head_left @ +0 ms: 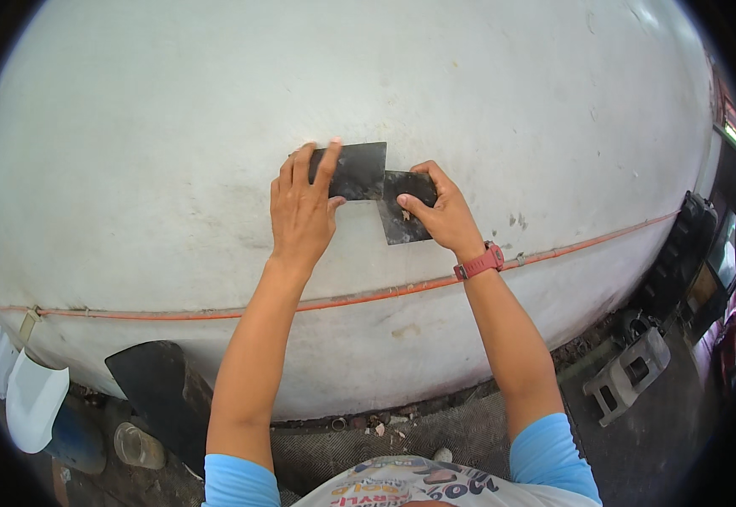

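We see the orange pipe bowed by the fisheye lens. Above it, soft light brightens the white wall, with faint glare up to the right; below it, the floor sits dimmer. Black vignetting fills the corners.

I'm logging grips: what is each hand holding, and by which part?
Left hand: left sheet, by its left end. Right hand: right sheet, by its right side.

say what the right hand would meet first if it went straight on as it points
Most likely the dark sheet in the left hand, ahead and left of the right hand; depth is unclear.
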### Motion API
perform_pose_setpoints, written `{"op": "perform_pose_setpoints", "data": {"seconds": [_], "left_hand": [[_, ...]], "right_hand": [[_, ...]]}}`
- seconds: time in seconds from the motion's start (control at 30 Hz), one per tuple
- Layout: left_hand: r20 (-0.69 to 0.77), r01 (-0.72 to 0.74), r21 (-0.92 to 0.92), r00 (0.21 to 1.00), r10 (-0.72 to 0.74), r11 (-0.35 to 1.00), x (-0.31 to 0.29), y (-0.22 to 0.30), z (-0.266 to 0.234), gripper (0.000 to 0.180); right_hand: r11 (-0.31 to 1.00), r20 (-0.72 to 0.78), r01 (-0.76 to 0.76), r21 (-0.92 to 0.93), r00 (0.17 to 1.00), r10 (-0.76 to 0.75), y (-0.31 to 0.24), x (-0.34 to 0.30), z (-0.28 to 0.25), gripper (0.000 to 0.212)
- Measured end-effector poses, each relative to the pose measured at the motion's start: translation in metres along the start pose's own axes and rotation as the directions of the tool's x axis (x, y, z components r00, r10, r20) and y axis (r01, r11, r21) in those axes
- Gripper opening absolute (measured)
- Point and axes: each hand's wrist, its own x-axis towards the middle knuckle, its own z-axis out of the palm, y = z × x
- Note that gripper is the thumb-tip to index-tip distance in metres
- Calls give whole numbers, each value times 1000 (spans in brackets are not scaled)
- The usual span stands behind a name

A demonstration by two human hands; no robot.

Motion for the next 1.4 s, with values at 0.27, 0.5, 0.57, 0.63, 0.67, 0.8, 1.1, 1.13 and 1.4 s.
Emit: {"op": "perform_pose_setpoints", "data": {"seconds": [0.27,0.5,0.57,0.63,0.67,0.8,1.1,1.13,1.4], "left_hand": [[58,288,-258,957,-283,922,3,-20,-31,48],[64,490,-485,846,-529,725,-21,-12,4,53],[-18,435,-442,870,-493,785,-25,-15,11,55],[-97,374,-258,907,-409,891,-25,-17,12,59],[-131,342,-157,923,-363,926,-25,-19,11,62],[-204,165,-102,962,-183,981,-29,-35,21,80],[-95,115,-158,987,-132,981,-32,-50,13,85],[-91,114,-159,987,-130,981,-31,-49,15,86],[-139,114,-171,981,-138,979,-34,-54,21,92]], "right_hand": [[977,-414,85,194,910,3,-19,-3,8,34],[990,-361,143,-6,923,-135,-26,4,53,32],[992,-322,114,-57,938,-126,-21,10,62,30],[989,-322,97,-114,938,-129,-16,15,66,31],[986,-327,105,-129,934,-143,-13,16,69,32],[981,-346,132,-141,922,-173,-19,19,81,33],[884,-197,289,-367,905,-377,-51,56,87,29],[926,-216,252,-281,924,-317,-52,53,87,30],[807,-2,381,-452,904,-427,-62,66,96,29]]}}
